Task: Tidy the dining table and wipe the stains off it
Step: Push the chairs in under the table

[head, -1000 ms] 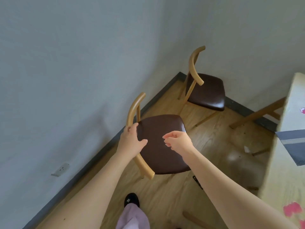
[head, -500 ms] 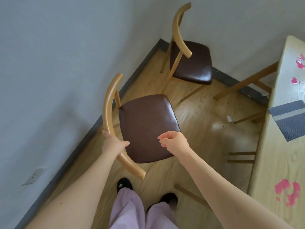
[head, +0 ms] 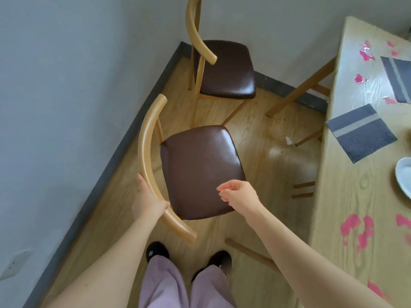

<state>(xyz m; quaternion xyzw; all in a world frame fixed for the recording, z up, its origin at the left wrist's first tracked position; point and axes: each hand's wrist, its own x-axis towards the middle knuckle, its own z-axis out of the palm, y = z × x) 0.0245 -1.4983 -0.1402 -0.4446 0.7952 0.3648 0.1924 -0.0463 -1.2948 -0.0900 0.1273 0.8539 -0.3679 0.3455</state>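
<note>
**Near chair gripped beside wall, table off to the right**

Left hand [head: 148, 202] clamped on near chair [head: 201, 172] backrest, close to wall [head: 66, 85]. Right hand [head: 239, 193] loosely curled, empty, above seat's front edge. Stained dining table [head: 347, 196] rightward across bare floor [head: 262, 152]. Second chair [head: 224, 68] in corner.

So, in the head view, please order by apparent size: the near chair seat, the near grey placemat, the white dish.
1. near chair seat, largest
2. near grey placemat
3. white dish, though the frame edge cuts it off, so its full size is unsure
</note>
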